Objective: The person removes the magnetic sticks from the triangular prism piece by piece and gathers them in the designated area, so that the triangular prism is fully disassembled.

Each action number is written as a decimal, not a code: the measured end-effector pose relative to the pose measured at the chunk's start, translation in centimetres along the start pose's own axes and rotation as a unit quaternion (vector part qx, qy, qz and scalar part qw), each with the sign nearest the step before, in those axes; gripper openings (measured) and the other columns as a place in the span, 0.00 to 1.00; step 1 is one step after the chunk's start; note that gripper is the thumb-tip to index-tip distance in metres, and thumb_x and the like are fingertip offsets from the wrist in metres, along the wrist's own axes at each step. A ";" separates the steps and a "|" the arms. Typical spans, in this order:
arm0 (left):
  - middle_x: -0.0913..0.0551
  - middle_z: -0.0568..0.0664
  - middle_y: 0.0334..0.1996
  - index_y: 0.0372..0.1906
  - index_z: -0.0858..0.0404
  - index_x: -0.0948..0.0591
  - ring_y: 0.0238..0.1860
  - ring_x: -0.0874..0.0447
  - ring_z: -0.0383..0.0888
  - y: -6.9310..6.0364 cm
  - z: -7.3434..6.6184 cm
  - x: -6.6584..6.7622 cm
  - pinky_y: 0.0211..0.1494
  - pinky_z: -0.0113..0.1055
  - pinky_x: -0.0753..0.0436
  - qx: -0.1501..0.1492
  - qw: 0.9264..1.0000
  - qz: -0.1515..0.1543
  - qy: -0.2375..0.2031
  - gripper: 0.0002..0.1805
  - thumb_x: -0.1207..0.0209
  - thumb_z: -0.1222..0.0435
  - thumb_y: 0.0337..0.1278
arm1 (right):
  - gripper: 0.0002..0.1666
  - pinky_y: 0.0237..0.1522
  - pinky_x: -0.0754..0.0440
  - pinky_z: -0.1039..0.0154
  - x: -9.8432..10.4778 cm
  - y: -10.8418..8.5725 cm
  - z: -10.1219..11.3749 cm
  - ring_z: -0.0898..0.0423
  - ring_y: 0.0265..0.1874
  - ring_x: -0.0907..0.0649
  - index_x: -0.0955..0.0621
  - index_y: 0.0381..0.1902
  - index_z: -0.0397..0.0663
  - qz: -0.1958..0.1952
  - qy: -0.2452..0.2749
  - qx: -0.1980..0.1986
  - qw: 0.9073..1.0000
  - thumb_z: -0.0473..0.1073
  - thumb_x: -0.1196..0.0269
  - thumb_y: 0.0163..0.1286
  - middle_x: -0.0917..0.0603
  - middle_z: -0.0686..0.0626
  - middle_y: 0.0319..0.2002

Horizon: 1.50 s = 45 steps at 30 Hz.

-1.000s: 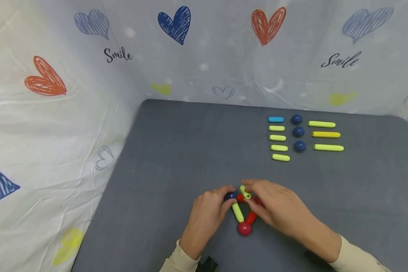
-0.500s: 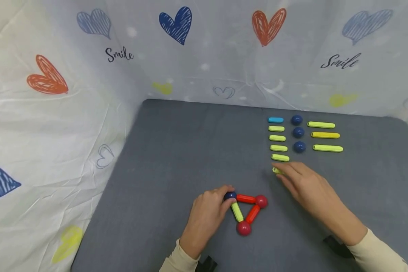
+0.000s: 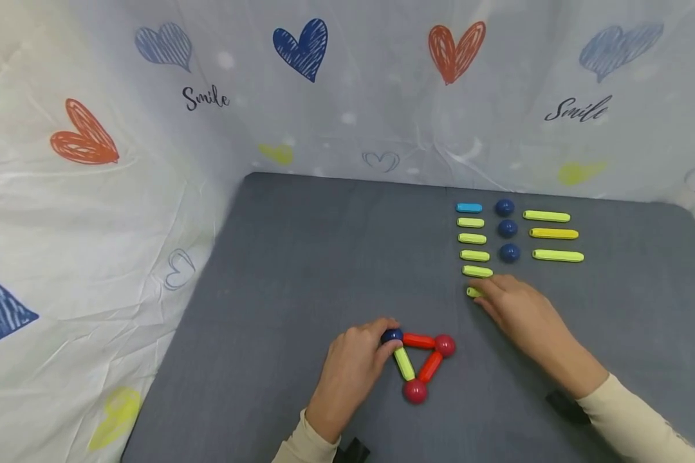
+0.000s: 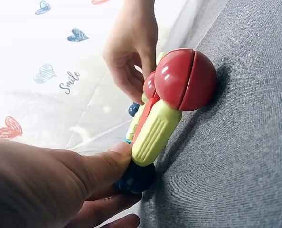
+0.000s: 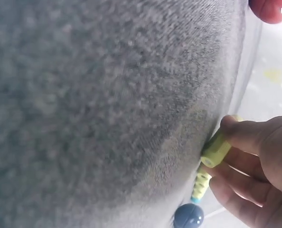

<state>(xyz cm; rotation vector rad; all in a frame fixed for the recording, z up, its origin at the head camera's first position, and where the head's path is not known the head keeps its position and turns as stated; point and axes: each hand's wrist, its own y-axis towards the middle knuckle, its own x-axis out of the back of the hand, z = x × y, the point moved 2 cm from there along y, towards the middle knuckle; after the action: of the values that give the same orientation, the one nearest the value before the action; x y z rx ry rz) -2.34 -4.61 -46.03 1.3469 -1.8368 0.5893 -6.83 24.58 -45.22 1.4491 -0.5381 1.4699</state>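
Observation:
My left hand (image 3: 353,363) pinches a dark blue ball (image 3: 392,335), one corner of a triangle lying on the grey cloth. Two red balls (image 3: 415,391) form the other corners. Red rods (image 3: 430,367) make two sides and a yellow-green rod (image 3: 404,364) the third; in the left wrist view that rod (image 4: 156,135) runs from the blue ball to a red one. Over to the right, my right hand (image 3: 524,318) pinches a short yellow-green rod (image 5: 216,149) at the near end of a column of short rods, low at the cloth. Fingers cover part of it.
Beyond my right hand lie several short yellow-green rods (image 3: 474,255) and a blue rod (image 3: 469,208) in a column. Beside them stand several dark blue balls (image 3: 509,253), then longer yellow-green rods (image 3: 558,256) and a yellow one (image 3: 553,233). A printed curtain (image 3: 347,83) borders the grey table (image 3: 301,257).
My right hand has carried the short yellow-green rod from the triangle rightward to the near end of the rod column. The left hand keeps its hold on the blue ball.

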 end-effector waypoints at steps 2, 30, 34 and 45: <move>0.08 0.45 0.48 0.54 0.55 0.11 0.35 0.13 0.35 -0.1 0.0 -0.1 0.33 0.29 0.17 0.001 1.000 0.005 -0.007 0.17 0.26 0.57 0.62 | 0.20 0.41 0.13 0.43 -0.3 0.0 0.0 0.44 0.40 0.12 0.13 0.53 0.42 0.003 -0.002 0.002 1.000 0.36 0.22 0.63 0.12 0.43 0.43; 0.08 0.47 0.46 0.54 0.56 0.12 0.31 0.19 0.32 -0.1 -0.1 0.1 0.33 0.28 0.18 0.006 1.000 0.005 -0.021 0.16 0.27 0.59 0.63 | 0.23 0.48 0.16 0.44 0.3 0.8 1.4 0.43 0.46 0.14 0.14 0.54 0.41 -0.014 -0.033 0.042 0.998 0.40 0.22 0.62 0.11 0.42 0.47; 0.08 0.47 0.46 0.54 0.56 0.12 0.33 0.15 0.34 -0.3 -0.2 0.0 0.35 0.30 0.16 0.001 1.000 0.003 -0.015 0.16 0.27 0.59 0.63 | 0.24 0.50 0.15 0.47 1.2 0.1 3.5 0.51 0.47 0.13 0.13 0.55 0.47 0.003 0.036 0.084 0.996 0.43 0.22 0.62 0.12 0.51 0.48; 0.09 0.46 0.46 0.55 0.55 0.13 0.32 0.16 0.35 -0.2 -0.1 0.0 0.30 0.27 0.20 0.005 1.000 0.015 -0.015 0.16 0.29 0.57 0.65 | 0.32 0.53 0.12 0.55 0.2 -2.8 6.2 0.61 0.55 0.14 0.16 0.65 0.56 0.118 0.090 0.085 0.985 0.46 0.20 0.63 0.14 0.61 0.58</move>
<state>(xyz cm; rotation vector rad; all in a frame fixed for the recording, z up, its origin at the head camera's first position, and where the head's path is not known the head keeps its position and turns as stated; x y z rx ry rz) -2.13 -4.61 -46.05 1.3437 -1.8842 0.5985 -1.35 20.68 -44.64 1.4004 -0.4932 1.8538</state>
